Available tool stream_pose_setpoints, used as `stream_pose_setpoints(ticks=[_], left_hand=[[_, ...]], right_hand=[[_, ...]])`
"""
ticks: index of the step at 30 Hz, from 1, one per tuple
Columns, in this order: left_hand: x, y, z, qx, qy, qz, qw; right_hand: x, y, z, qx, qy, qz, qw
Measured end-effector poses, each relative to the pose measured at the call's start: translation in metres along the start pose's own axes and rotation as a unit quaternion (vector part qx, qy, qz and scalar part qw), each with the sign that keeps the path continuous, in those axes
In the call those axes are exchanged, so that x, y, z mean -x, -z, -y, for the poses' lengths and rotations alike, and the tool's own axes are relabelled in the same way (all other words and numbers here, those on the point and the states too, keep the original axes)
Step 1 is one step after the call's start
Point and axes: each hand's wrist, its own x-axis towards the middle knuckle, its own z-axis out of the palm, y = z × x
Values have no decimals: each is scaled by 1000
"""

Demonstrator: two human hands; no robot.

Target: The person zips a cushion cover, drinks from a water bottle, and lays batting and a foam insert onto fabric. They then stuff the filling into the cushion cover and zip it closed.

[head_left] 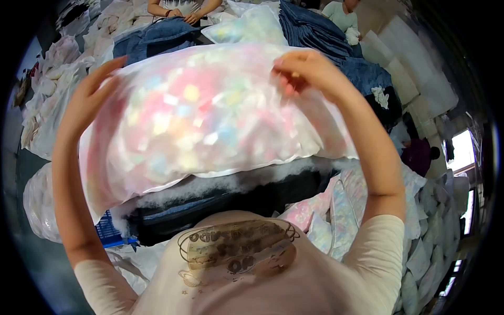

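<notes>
A plump white pillow, with pink, yellow and blue patches showing on its cover, stretches across the front of me and is blurred by motion. My left hand is at its far left corner, thumb and fingers apart, the fingers extended along the edge. At the far right corner, my right hand has its fingers curled in against the cover. Loose white fluff shows beneath the pillow's near edge, over a stack of dark folded fabric.
Folded denim is piled at the back right, with more denim at the back left. Another patterned pillow lies beyond mine. White bags line the left. Bagged pillows crowd the right. Other people's hands are at the far side.
</notes>
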Motion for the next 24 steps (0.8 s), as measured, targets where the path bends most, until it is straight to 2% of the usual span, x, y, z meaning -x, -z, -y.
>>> stream_pose_setpoints(ticks=[1, 2, 3, 4, 5, 6, 7, 8, 9, 11, 12, 13, 15, 16, 19, 20, 22, 24], left_hand=[[-23, -17, -51, -13, -14, 53, 998], [-51, -42, -65, -237, -193, 21, 952], [-75, -69, -70, -322, -325, 41, 888], [-92, -101, -63, -281, -339, 118, 890], [-99, -133, -50, -215, -297, 196, 910], [-101, -157, -36, -237, -340, 245, 877], [-93, -166, -36, -205, -354, 270, 872], [-86, -165, -43, -212, -369, 314, 848], [-82, -164, -46, -188, -353, 348, 848], [-91, -182, -26, -133, -320, 346, 872], [-106, -199, -7, -160, -317, 279, 892], [-128, -222, 15, -191, -313, 209, 907], [-182, -256, 47, -250, -272, 107, 923], [-204, -277, 71, -270, -263, 81, 923], [-245, -313, 133, -337, -254, 35, 906], [-246, -313, 135, -359, -253, 35, 898], [-236, -308, 129, -304, -241, 59, 920], [-213, -296, 103, -248, -251, 92, 931]], right_hand=[[-17, 18, -5, 226, 115, -105, 962], [-18, 17, -3, 479, 295, -227, 795], [-33, 21, -18, 514, 366, -156, 760], [-54, 22, -47, 541, 429, -83, 718], [-72, 21, -77, 562, 489, -9, 667], [-74, 6, -109, 500, 467, 63, 726], [-64, -13, -130, 433, 439, 132, 776], [-48, -21, -127, 425, 419, 161, 786], [-44, -23, -124, 414, 397, 195, 796], [-68, -25, -141, 338, 368, 192, 844], [-88, -28, -151, 300, 358, 187, 864], [-141, -40, -196, 195, 431, 125, 872], [-216, -43, -221, 221, 369, 35, 902], [-241, -42, -223, 196, 341, 32, 919], [-286, -48, -234, 190, 314, 30, 930], [-291, -49, -237, 201, 339, 13, 919], [-292, -50, -243, 223, 385, -16, 896], [-258, -46, -240, 240, 385, 1, 891]])
